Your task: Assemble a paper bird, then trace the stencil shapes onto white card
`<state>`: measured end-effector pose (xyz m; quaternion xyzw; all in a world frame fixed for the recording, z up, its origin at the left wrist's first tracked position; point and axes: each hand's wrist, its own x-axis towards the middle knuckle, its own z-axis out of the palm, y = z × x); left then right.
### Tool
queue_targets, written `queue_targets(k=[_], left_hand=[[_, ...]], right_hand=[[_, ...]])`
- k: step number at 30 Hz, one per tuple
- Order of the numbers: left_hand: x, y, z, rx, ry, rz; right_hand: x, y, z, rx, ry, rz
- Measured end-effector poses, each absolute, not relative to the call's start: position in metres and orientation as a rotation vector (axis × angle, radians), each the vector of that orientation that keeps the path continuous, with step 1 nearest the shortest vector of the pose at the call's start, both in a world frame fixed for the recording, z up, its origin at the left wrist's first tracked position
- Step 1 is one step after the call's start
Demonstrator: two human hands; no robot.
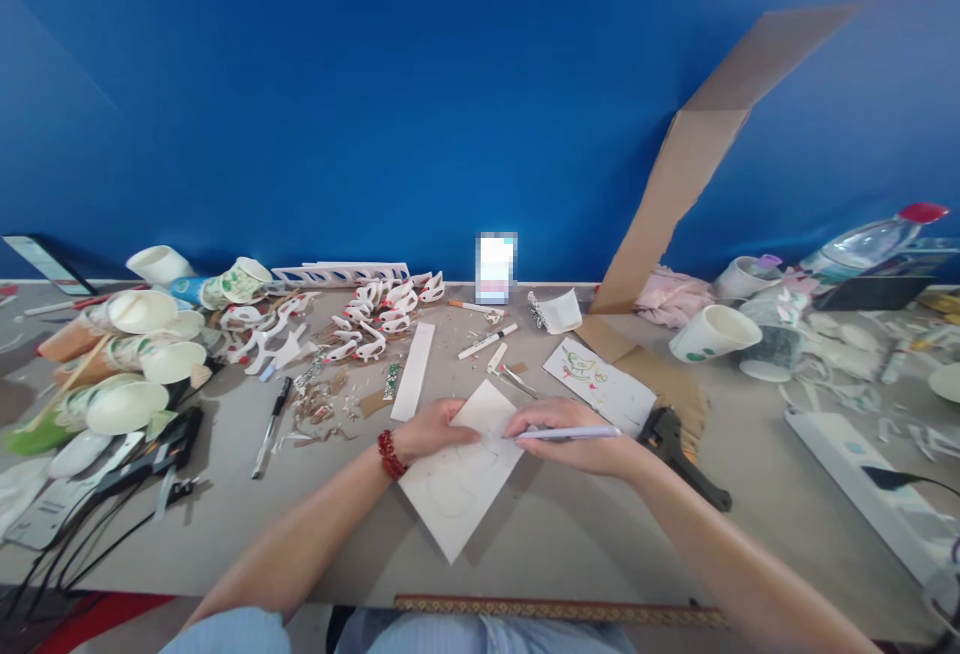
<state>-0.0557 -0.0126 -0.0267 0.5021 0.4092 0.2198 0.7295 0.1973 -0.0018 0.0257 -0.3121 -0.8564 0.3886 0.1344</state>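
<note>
A white sheet of paper [457,479] lies tilted on the grey table [570,534] in front of me, with faint curved pencil lines on it. My left hand [431,429], with a red bead bracelet at the wrist, rests on the sheet's left edge with curled fingers pressing it down. My right hand [570,434] is closed around a pale lilac pen [574,432], whose tip touches the paper near its upper corner.
Stacked paper cups [139,359] and black cables fill the left side. White cut-out pieces [375,319], a black pen [271,412], a white strip [413,371], a drawn-on paper [600,384], a black glue gun [679,449], cardboard [690,159], cups, a bottle [870,239] and a power strip [862,479] lie around.
</note>
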Motion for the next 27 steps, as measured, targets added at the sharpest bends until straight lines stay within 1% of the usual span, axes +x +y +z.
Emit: queue_targets(k=[18, 27], left_hand=[[-0.056, -0.014, -0.023, 1.134, 0.922, 0.475], [-0.056, -0.015, -0.023, 1.133, 0.931, 0.489]], right_hand=[[0.188, -0.002, 0.029, -0.941, -2.595, 1.081], [0.188, 0.004, 0.020, -0.790, -2.549, 1.082]])
